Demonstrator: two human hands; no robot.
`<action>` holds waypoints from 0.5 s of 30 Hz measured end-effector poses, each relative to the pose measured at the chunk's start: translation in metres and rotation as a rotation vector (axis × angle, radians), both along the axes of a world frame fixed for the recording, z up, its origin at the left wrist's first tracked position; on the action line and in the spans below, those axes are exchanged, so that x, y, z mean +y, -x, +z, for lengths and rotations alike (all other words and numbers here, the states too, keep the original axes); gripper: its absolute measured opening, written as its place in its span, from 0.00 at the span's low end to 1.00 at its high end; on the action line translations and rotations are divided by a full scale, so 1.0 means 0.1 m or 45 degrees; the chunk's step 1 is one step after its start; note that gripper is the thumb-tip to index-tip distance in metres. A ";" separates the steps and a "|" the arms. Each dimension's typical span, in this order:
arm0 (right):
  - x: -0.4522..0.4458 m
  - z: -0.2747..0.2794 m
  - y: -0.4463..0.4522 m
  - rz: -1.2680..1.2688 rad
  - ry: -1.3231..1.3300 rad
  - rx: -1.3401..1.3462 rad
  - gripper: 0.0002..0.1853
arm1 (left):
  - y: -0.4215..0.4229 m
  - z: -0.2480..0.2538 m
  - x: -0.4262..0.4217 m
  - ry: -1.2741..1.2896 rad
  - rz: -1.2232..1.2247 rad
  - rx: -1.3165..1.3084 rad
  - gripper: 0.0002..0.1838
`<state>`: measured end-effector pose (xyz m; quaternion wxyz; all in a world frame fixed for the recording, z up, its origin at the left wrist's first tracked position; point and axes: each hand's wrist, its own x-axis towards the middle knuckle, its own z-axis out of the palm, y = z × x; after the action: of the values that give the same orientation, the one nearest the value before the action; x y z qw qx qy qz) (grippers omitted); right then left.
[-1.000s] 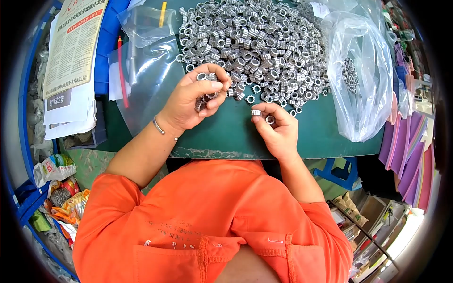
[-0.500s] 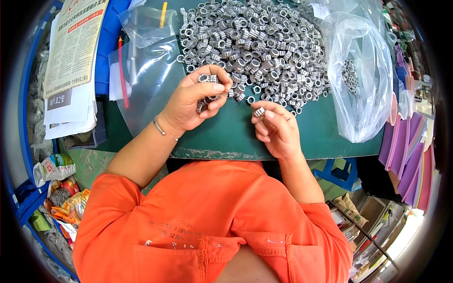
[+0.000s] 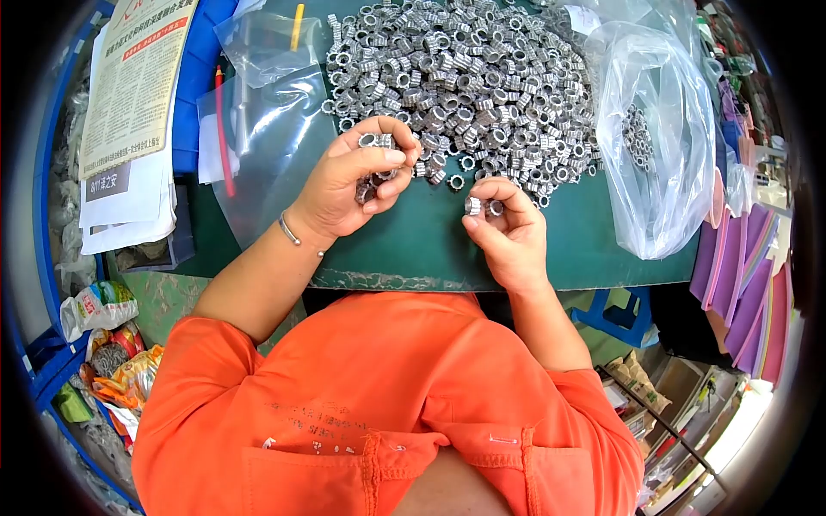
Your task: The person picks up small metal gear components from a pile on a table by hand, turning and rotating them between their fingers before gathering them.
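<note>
My left hand (image 3: 348, 181) is curled around several small toothed metal rings (image 3: 370, 141); part of the handful is hidden by the fingers. To its right, my right hand (image 3: 514, 236) pinches a metal ring (image 3: 472, 206) between thumb and forefinger. A second ring (image 3: 494, 208) shows inside the curled fingers of that hand. Just beyond both hands spreads a large heap of the same grey rings (image 3: 465, 86) on the green table (image 3: 396, 254). One loose ring (image 3: 456, 182) lies on the tabletop between the hands, at the heap's near edge.
A clear plastic bag (image 3: 654, 172) lies at the heap's right, with rings showing beside it. On the left are plastic sheeting (image 3: 275, 146), a red pen (image 3: 224, 129), a yellow stick (image 3: 298, 27) and a newspaper (image 3: 138, 77). A blue stool (image 3: 619, 316) stands below the table.
The right hand's fingers have shifted, turning the pinched ring more upright and bringing a second ring into view. The left hand has barely moved.
</note>
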<state>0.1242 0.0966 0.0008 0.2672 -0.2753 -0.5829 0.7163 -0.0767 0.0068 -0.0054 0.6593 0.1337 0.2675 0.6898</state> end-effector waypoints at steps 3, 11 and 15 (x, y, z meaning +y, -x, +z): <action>0.05 -0.02 -0.06 0.123 0.603 0.199 0.15 | 0.00 -0.01 0.00 -0.011 0.002 -0.004 0.09; 0.27 -0.08 -0.12 0.139 0.812 0.365 0.07 | 0.01 -0.02 0.01 -0.015 0.010 -0.027 0.09; 0.13 -0.05 0.09 0.041 -0.972 -0.524 0.12 | 0.01 -0.01 0.01 -0.002 0.016 -0.032 0.09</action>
<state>0.1156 0.1099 -0.0044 0.2169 -0.2849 -0.8514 0.3834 -0.0778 0.0073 -0.0066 0.6582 0.1236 0.2596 0.6958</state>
